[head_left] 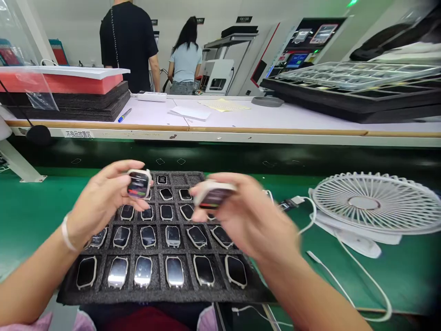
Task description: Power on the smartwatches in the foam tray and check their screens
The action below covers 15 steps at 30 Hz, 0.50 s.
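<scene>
Smooth green tabletop (282,271) was seen below a pale, wood-edged shelf (241,120), on whose front a white label (78,134) was printed with the characters 不良品放置区; dark signs (244,19) on the far wall were too small to be read. The left hand (113,186), reached in from the lower left with a white band (68,233) at its wrist, was raised over the rear of the tray, and a watch (139,184) was pinched by its edges between thumb and fingers. The right hand (241,211), blurred and bent inward from the lower right, was curled around a second watch (216,195), tilted and held apart from the first. Both screens were lit, with a reddish strip, but their text could not be read. Below, a tray (155,296) of grainy black foam was divided into square pockets, where rounded-rectangular watches (174,272) with glossy dark faces and pale frames were laid. At right, a white fan (363,202) with a round, ribbed grille was placed.
</scene>
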Available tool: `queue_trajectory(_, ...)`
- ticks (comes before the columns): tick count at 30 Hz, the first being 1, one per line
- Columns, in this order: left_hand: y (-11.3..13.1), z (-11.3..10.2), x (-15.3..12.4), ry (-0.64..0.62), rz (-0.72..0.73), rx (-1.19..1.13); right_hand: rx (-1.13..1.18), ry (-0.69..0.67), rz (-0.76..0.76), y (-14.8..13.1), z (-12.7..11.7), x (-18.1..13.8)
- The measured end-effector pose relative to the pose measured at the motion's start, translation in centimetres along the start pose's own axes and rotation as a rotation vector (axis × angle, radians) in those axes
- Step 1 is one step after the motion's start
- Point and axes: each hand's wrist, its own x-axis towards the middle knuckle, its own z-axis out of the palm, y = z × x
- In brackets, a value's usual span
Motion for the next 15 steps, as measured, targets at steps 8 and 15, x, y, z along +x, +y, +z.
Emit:
queue_trajectory(8, -7.2, 2.2, 7.0, -0.074, -0.218, 0.298, 0.036, 0.128, 0.305, 7.8, -5.5, 7.0)
queue_trajectory(15, -11.4, 4.0, 13.6, -0.185, -0.159, 0.458, 0.07, 0.169, 0.285, 7.9, -10.0, 8.4)
